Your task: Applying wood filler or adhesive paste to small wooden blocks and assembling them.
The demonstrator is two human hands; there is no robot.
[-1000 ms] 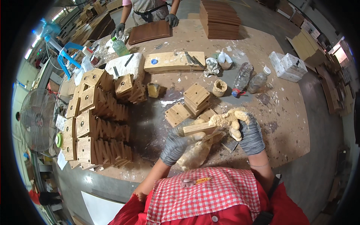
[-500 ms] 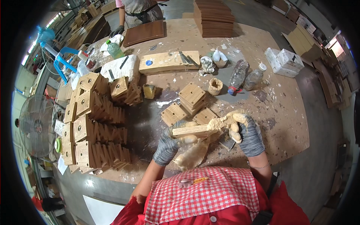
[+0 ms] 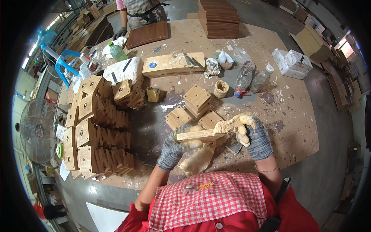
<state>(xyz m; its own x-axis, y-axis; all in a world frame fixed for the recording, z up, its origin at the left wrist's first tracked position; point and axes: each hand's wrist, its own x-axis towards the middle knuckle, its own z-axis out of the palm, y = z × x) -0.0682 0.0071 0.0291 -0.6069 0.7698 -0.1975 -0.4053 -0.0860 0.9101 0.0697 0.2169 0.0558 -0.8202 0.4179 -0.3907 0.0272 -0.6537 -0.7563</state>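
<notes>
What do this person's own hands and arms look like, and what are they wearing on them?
The left hand and right hand wear mottled grey knitted gloves with pale yellow fingers; coating or residue, I can't tell. A thin bracelet circles the right wrist. The forearms are bare below red fabric sleeves.

Held one block [image 3: 195,135] in the left hand [image 3: 171,150], in front of a pile of blocks [image 3: 198,96] on the table [image 3: 295,116], with rows of blocks [image 3: 85,133] to the left. Had a cup [image 3: 221,91] right of the pile, two bottles [image 3: 245,77] right of the cup, and a board [image 3: 172,65] behind the pile. Had a panel [image 3: 148,34] near the far edge, left of stacked panels [image 3: 219,20]
</notes>
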